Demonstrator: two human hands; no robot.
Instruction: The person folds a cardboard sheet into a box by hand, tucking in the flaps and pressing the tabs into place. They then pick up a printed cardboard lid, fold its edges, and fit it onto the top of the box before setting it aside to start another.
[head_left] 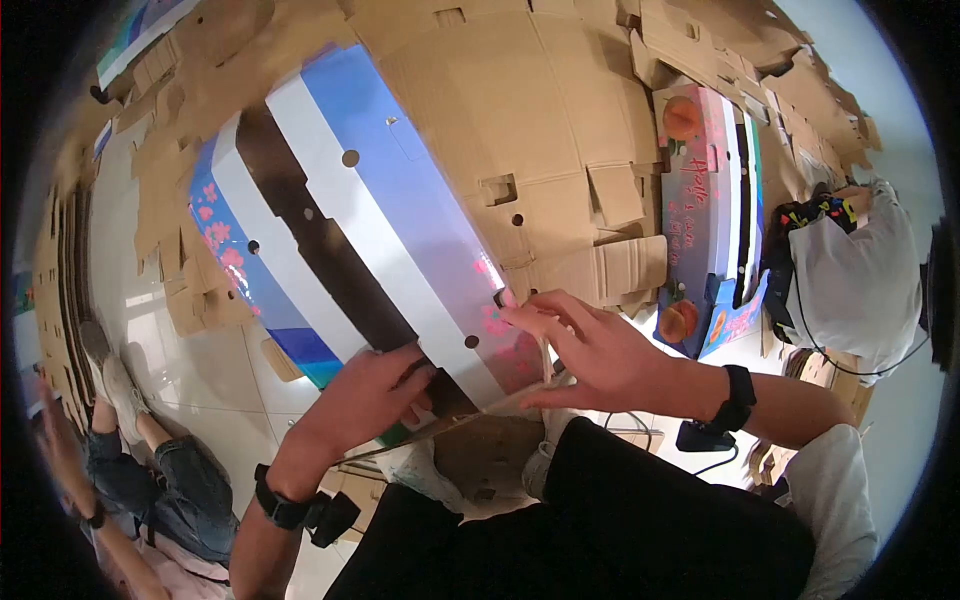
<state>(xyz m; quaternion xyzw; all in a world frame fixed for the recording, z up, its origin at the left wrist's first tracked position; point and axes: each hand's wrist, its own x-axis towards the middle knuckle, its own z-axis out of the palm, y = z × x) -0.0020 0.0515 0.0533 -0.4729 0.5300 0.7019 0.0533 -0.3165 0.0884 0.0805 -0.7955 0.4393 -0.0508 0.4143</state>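
Note:
A long printed cardboard box (375, 215), blue, white and pale purple with pink blossoms, lies slanted before me. A dark gap (330, 250) runs along its upper side between two white-edged flaps. At its near end my left hand (365, 400) is closed, its fingers curled into the gap and partly hidden. My right hand (605, 355) grips the near right corner, thumb below the end edge and fingers on the printed side. Both hands touch the same box.
Flattened brown cardboard (480, 100) covers the floor ahead. A second printed box (690, 200) with peaches stands on the right, near a person in a white top (860, 265). Another person's legs (165, 480) show at the left, over white tiles (190, 370).

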